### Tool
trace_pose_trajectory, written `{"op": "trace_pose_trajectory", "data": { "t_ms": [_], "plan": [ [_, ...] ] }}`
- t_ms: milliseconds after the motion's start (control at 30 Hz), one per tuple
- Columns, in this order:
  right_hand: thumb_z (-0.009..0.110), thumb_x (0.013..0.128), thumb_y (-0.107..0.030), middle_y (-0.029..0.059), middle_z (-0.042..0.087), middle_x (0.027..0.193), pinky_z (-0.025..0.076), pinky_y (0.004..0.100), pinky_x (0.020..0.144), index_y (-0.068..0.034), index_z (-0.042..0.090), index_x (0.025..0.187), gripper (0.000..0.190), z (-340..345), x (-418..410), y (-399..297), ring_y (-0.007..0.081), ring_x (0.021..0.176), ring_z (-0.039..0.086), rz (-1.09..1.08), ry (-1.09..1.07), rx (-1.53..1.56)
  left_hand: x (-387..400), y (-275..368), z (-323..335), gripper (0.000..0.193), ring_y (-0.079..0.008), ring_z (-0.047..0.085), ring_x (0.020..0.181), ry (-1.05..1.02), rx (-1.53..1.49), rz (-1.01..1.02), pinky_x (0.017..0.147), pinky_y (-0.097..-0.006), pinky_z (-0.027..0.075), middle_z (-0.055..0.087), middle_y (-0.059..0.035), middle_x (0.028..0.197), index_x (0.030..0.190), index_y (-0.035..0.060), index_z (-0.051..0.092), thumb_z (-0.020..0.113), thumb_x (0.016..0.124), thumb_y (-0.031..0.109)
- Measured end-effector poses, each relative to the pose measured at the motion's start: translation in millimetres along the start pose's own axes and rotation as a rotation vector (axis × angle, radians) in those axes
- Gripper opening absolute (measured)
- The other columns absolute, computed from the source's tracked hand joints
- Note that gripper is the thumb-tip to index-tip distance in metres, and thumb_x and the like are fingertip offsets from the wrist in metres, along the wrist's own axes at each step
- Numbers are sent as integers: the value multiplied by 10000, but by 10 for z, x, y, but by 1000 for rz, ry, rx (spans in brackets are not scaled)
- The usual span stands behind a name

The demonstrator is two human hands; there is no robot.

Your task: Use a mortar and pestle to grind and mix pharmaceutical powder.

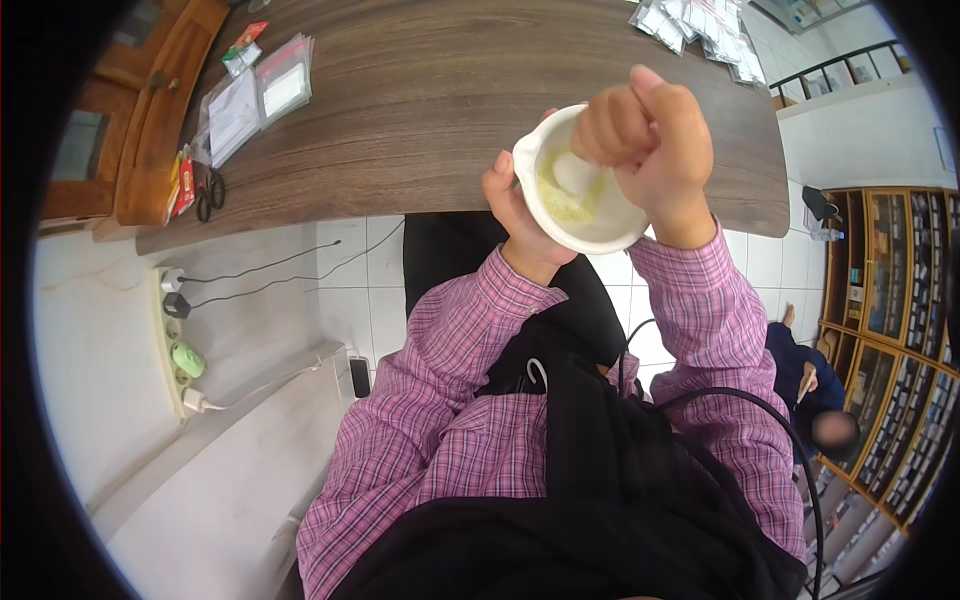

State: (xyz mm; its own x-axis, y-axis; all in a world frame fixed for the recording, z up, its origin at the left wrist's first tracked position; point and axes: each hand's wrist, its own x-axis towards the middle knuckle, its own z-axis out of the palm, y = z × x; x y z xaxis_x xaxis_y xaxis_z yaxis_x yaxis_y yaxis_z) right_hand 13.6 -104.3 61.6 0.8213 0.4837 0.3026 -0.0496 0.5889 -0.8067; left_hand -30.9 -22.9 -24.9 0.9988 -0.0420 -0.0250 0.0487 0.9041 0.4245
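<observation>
My left hand [521, 217] cups a white mortar [530, 184] with a pouring lip from its left side and below, holding it near the table's front edge. A pale yellow-green powder [564, 208] lies in the bowl and clings to its inner wall. My right hand [649, 139] is closed in a fist over the right part of the bowl, with its thumb up, around a white pestle [576, 174]. The pestle's rounded head rests in or just over the powder; its handle is hidden by my fingers.
A wooden table [420, 112] spans the front. At its left lie clear plastic bags [251, 105], sachets [182, 184] and black-handled scissors [210, 193]; more bags [694, 30] lie far right. A person [810, 382] sits near the shelves [885, 300]. A black cable [806, 465] runs beside my right arm.
</observation>
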Motion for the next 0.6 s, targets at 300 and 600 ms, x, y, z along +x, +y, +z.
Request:
{"op": "trace_pose_trajectory", "data": {
  "t_ms": [300,600],
  "plan": [
    [359,873,-116,2,331,427,254,202,409,-82,347,444,430,153,-62,35,87,416,270,81,-75,-67,46,-57,-133,662,-223,443,1088,-425,-635,-12,904,-382,363,430,-112,1257,1227,128,425,348,730,558],
    [311,867,-132,1,292,420,217,236,401,-118,291,442,425,113,0,29,103,394,203,-95,26,-359,22,-27,-16,680,-216,495,993,-86,-338,-3,814,-360,422,496,-105,1133,1191,109,445,293,747,601]
  ]
}}
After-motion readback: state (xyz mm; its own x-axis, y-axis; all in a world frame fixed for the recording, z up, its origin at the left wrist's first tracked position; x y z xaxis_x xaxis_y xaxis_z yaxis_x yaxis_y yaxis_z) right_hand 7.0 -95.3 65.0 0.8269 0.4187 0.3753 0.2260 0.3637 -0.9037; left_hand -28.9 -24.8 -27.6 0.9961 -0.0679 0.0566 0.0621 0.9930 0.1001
